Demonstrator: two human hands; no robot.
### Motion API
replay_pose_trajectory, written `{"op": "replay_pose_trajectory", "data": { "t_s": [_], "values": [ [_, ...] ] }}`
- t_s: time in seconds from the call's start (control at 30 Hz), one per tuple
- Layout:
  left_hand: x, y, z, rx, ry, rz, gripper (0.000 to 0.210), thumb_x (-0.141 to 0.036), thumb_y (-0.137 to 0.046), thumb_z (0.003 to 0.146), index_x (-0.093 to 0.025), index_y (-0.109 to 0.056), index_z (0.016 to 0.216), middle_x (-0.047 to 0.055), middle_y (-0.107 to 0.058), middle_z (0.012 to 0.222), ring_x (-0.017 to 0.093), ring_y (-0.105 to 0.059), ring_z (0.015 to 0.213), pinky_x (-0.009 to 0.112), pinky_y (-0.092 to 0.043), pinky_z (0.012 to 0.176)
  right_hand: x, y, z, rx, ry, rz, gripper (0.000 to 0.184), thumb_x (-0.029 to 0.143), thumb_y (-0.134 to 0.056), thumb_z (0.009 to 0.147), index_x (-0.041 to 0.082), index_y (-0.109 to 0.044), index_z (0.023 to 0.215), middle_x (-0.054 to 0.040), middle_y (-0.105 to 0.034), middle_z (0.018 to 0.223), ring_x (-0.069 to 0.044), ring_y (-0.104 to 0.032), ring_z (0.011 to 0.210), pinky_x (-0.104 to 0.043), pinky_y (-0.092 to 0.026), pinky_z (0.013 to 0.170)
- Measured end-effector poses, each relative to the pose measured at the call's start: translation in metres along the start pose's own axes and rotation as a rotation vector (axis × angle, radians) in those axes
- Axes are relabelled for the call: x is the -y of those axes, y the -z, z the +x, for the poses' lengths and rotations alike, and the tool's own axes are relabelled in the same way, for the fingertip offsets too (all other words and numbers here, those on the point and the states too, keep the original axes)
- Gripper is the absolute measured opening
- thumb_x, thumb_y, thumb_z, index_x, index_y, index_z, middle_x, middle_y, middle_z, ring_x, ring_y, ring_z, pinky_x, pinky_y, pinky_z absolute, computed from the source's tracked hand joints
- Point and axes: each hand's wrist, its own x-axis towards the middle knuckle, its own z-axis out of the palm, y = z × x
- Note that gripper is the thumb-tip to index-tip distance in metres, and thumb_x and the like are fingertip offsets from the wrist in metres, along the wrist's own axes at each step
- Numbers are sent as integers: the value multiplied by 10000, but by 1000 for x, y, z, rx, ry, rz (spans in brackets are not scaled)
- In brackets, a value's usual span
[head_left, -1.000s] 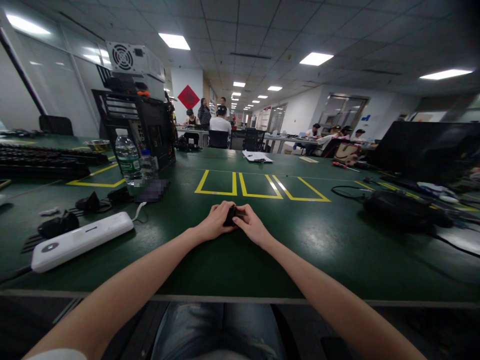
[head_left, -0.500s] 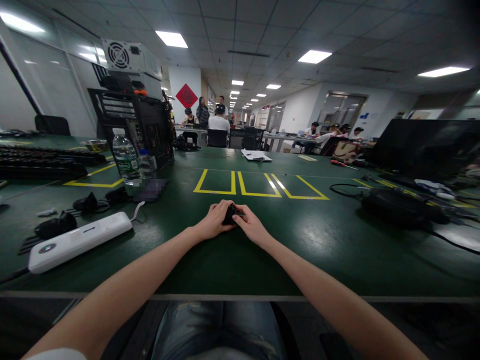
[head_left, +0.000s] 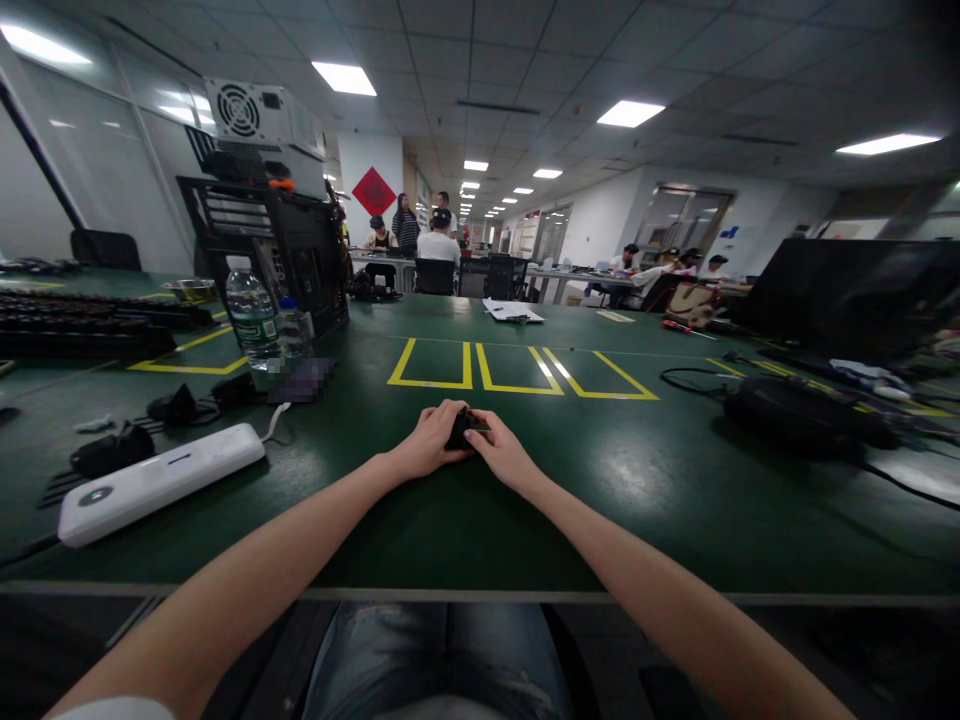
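Note:
A small black object (head_left: pixel 459 431) sits low over the green table between my two hands; its exact kind does not show. My left hand (head_left: pixel 433 437) wraps around its left side, fingers curled over the top. From the right, my right hand (head_left: pixel 496 446) pinches it with thumb and fingertips. Much of the object is hidden behind the fingers. Just beyond my hands, yellow tape outlines (head_left: pixel 480 388) mark the green table (head_left: pixel 465 530).
At left stand a white power strip (head_left: pixel 161 482), a water bottle (head_left: pixel 252 318) and an open computer case (head_left: pixel 300 250). A clipboard with paper (head_left: pixel 513 311) lies at the far side. On the right are a black pouch (head_left: pixel 795 415), cables and a monitor (head_left: pixel 862 300). Several people sit or stand beyond.

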Motion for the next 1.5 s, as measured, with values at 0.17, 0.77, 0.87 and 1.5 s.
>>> {"op": "replay_pose_trajectory", "data": {
  "t_s": [0.17,0.77,0.87,1.5],
  "values": [
    [-1,1,0,9,2,-2,511,-268,-584,687,-224,-301,1110,67,-436,1087,233,-431,1045,421,-296,897,4,0,-4,32,54,6,243,286,-482,760,205,-442,985,-31,-506,1000,-149,-515,952,-345,-406,874],
    [-2,4,-1,20,-10,-4,504,-286,-567,706,-213,-299,1126,73,-428,1089,230,-431,1040,422,-298,905,8,1,-7,58,50,-6,247,289,-474,768,218,-432,1002,-28,-498,1012,-151,-509,970,-345,-401,880],
    [-1,3,0,16,-8,-2,512,-288,-574,700,-212,-298,1126,71,-429,1084,228,-437,1029,424,-302,901,10,1,-8,46,61,-19,197,296,-446,782,217,-436,962,-18,-500,971,-143,-527,922,-341,-420,850],
    [0,2,-1,10,-10,-17,525,-303,-592,690,-211,-309,1122,69,-434,1084,225,-439,1031,431,-292,911,11,0,-4,4,64,-6,142,287,-436,789,204,-463,902,-15,-509,913,-150,-531,915,-344,-443,825]
  ]
}}
